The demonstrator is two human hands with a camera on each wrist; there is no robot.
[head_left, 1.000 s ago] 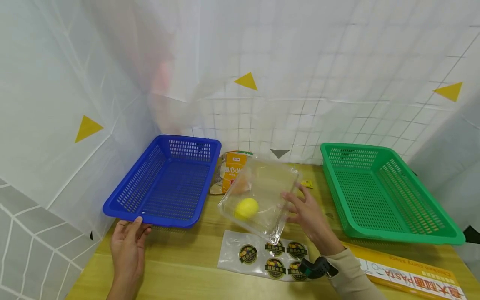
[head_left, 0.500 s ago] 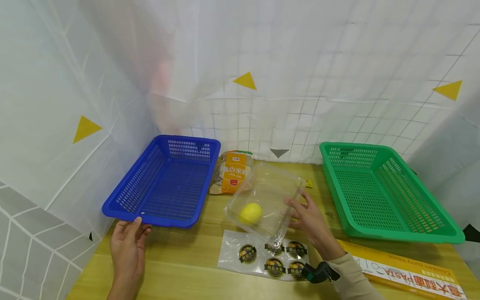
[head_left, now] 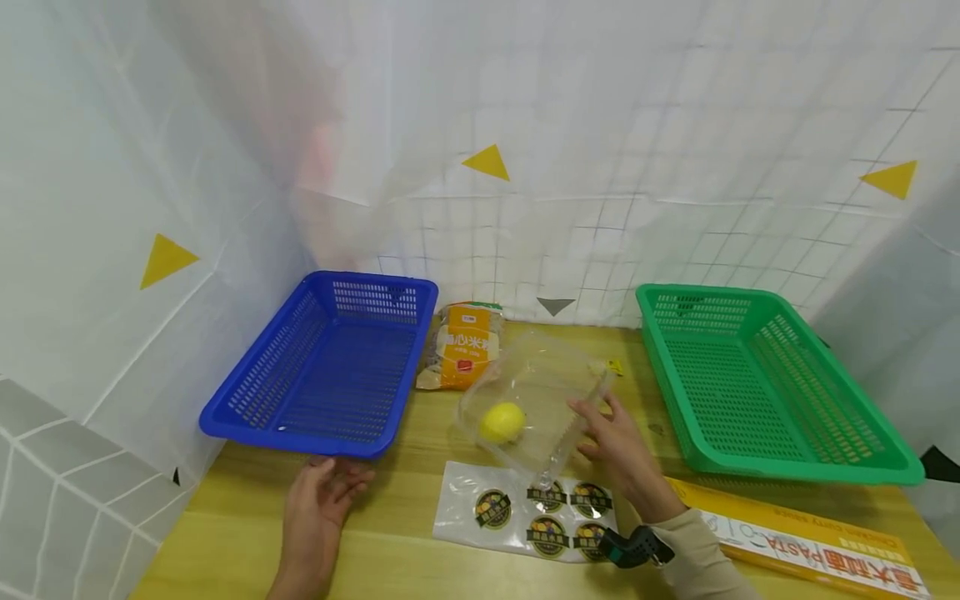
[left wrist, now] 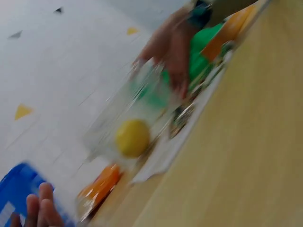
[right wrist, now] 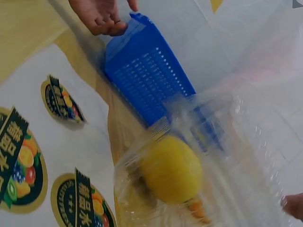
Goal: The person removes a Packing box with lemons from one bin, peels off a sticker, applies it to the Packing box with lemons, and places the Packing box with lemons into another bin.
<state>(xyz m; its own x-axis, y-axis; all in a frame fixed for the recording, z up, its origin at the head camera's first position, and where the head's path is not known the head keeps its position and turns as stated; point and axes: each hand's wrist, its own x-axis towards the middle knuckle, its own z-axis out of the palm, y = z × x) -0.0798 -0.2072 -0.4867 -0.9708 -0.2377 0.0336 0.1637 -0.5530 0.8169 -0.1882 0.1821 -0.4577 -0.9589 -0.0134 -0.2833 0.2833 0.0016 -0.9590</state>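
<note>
A clear plastic box (head_left: 551,392) is tilted just above the table, with a yellow lemon (head_left: 502,422) lying in its lower left corner. My right hand (head_left: 618,442) grips the box by its right-hand edge; in the right wrist view only a fingertip (right wrist: 294,205) shows at that side. In front of the blue basket (head_left: 341,367), my left hand (head_left: 318,500) has its fingers relaxed around nothing. Its fingertips are close to the basket's near rim; whether they touch cannot be told. The left wrist view is blurred, with the lemon (left wrist: 133,138) visible through the box.
A sheet of round fruit stickers (head_left: 525,512) lies in front of the box. Behind it stands an orange snack bag (head_left: 465,346). To the right are a green basket (head_left: 742,392), a yellow pasta box (head_left: 817,542) and a small yellow packet (head_left: 615,367).
My left hand has let go of the blue basket's near rim and moved right. The clear box, held in my right hand, has shifted slightly right and down with the lemon inside.
</note>
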